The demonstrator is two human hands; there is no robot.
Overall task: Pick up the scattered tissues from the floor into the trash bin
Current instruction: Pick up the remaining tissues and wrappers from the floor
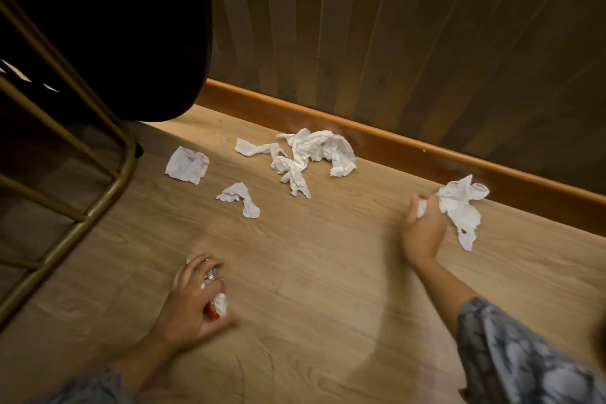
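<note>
Both hands full, tissues still down on the floor [328,272]!
Right hand [423,231] clenches a white tissue [460,203]; left hand [193,298] curls round crumpled scraps [218,300]; loose tissues [305,156] lie near the baseboard [393,138].

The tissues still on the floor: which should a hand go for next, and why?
Probably the small twisted tissue: it lies loose on the floor, nearest the left hand. The right hand is already closed on a large tissue.
</note>
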